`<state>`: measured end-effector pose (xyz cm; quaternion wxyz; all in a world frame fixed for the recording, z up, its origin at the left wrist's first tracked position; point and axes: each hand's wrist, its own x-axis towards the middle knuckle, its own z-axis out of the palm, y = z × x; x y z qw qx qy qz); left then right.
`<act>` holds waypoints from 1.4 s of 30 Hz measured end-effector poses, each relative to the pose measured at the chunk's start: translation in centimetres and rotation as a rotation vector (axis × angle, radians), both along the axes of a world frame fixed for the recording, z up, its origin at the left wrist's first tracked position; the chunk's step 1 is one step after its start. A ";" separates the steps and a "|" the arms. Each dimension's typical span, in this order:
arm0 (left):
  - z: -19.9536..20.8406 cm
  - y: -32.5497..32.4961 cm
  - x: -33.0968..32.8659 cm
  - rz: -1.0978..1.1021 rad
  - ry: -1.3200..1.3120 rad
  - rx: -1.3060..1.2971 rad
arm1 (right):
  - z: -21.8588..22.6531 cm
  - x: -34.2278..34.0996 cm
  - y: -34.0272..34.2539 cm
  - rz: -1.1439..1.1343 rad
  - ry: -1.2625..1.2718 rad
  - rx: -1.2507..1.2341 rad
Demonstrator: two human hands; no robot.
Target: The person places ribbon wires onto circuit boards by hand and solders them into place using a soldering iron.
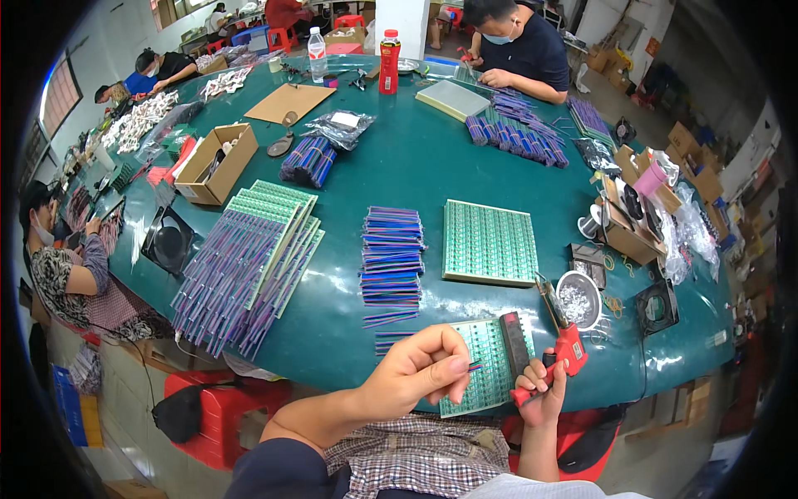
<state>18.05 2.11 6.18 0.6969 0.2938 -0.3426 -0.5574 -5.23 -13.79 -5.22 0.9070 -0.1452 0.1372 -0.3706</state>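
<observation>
My left hand (420, 366) is closed in a pinch on a short multicoloured wire (475, 367), just above a green circuit board panel (485, 339) at the table's near edge. A dark bar (517, 345) lies along that panel. Wrapped in my right hand (544, 401) is the handle of a red soldering gun (572, 349); its metal front end points up and away, beside a round bowl (578, 299) of silvery bits. Left of the panel, short blue and purple wires (391, 258) lie in a long row. Behind it sits a stack of green panels (490, 241).
Panels with wires attached (241, 266) are piled at left, near a cardboard box (218, 164) and a black fan (169, 240). A solder spool (590, 223) stands at right. Bottles (389, 62) stand at the back. Across the table a co-worker (524, 50) handles wires.
</observation>
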 end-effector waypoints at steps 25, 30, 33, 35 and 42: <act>-3.8 2.0 -4.6 0.274 -0.479 0.172 | 0.1 0.3 0.2 0.002 0.038 -0.170; -4.3 1.4 -4.4 0.199 -0.566 0.246 | 0.2 0.5 0.4 -0.048 0.103 -0.249; -4.1 1.2 -3.9 0.207 -0.610 0.271 | -0.2 0.4 -0.3 -0.048 0.102 -0.220; -4.2 1.3 -3.9 0.264 -0.645 0.221 | -0.1 0.6 -0.2 -0.025 0.119 -0.228; -4.9 1.1 -4.1 0.233 -0.698 0.224 | -0.6 0.0 -0.8 -0.039 0.134 -0.358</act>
